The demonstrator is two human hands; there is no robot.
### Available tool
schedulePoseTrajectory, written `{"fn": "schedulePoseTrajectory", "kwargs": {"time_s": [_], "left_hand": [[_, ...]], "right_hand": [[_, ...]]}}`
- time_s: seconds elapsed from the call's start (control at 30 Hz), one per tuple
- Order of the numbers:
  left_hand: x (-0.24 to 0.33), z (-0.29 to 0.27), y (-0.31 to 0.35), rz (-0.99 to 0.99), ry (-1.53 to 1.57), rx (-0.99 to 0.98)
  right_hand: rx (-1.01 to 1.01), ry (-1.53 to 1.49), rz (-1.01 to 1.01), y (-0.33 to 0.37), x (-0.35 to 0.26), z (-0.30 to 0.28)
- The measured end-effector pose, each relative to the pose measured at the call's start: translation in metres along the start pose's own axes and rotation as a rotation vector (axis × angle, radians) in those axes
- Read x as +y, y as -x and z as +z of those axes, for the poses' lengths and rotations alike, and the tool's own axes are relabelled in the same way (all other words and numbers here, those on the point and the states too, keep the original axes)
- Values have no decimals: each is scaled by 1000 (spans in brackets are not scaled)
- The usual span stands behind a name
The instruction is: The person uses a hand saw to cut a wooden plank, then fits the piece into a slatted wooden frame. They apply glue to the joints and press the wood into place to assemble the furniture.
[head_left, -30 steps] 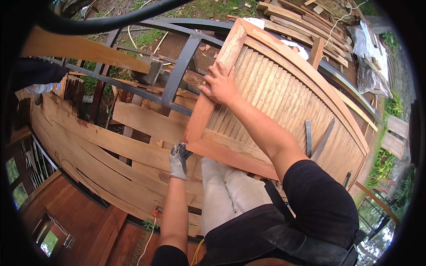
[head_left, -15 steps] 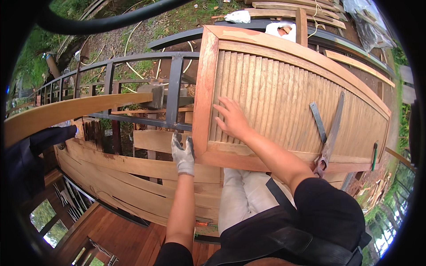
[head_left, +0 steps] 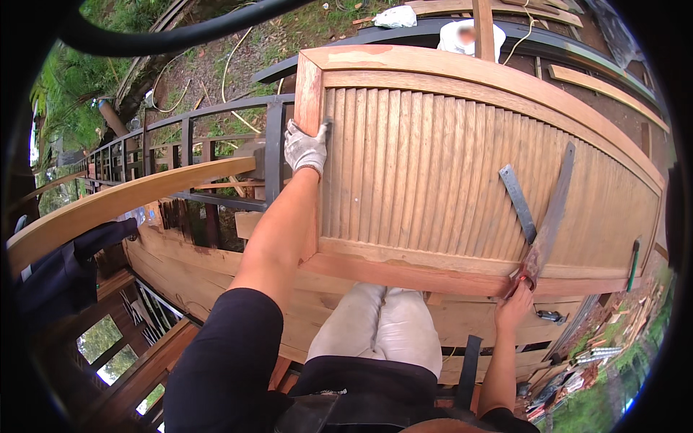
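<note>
A large wooden panel (head_left: pixel 433 166) with vertical slats and a curved top rail lies flat in front of me, over my knees. My left hand (head_left: pixel 304 148), in a grey glove, is stretched far out and grips the panel's left stile near its far corner. A rusty metal tool of two long bars (head_left: pixel 545 216) joined at the near end lies across the slats on the right. My bare right hand (head_left: pixel 515 304) is closed on that joined end at the panel's near rail.
A dark metal railing (head_left: pixel 216 130) and a curved wooden beam (head_left: pixel 123 198) run along the left. Broad curved planks (head_left: pixel 195 278) lie under the panel. Another person (head_left: pixel 473 36) is beyond its far edge. Small tools and scraps (head_left: pixel 577 357) lie at lower right.
My gloved left hand went from the panel's near rail up to the far left stile. My right hand left the slats and came back to the metal tool's near end.
</note>
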State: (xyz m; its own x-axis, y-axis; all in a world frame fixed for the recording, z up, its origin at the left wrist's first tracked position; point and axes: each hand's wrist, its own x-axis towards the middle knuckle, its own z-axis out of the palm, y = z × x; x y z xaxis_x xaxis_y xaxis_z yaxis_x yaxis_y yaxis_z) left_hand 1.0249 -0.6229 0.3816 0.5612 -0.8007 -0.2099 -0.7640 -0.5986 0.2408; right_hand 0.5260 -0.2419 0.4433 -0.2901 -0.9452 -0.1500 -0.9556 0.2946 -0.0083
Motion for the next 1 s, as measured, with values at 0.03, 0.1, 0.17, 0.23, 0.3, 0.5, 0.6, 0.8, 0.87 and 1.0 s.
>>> {"fn": "schedulePoseTrajectory", "kwargs": {"time_s": [0.03,0.1,0.17,0.23,0.3,0.5,0.6,0.8,0.87,1.0], "left_hand": [[-2,2,-1,-19,25,3],[-4,9,0,-6,-37,68],[-4,15,0,-8,-79,109],[-7,18,1,7,-83,119],[-11,18,-1,20,-74,122],[-2,12,3,39,6,146],[-5,13,3,32,17,169],[-5,14,0,29,17,132],[-7,12,-1,19,27,103],[-10,9,-3,8,21,78]], "right_hand": [[32,-14,-32,-3,11,6],[102,-40,-97,-10,28,19],[243,-169,37,-1,32,17],[316,-452,329,11,31,9],[429,-539,379,-9,-7,-34],[341,-1078,26,-80,-142,-93],[204,-1101,-203,-155,-246,-98],[-45,-1221,-374,-230,-368,-72],[-79,-1222,-378,-236,-377,-70],[-113,-1180,-362,-242,-381,-71]]}}
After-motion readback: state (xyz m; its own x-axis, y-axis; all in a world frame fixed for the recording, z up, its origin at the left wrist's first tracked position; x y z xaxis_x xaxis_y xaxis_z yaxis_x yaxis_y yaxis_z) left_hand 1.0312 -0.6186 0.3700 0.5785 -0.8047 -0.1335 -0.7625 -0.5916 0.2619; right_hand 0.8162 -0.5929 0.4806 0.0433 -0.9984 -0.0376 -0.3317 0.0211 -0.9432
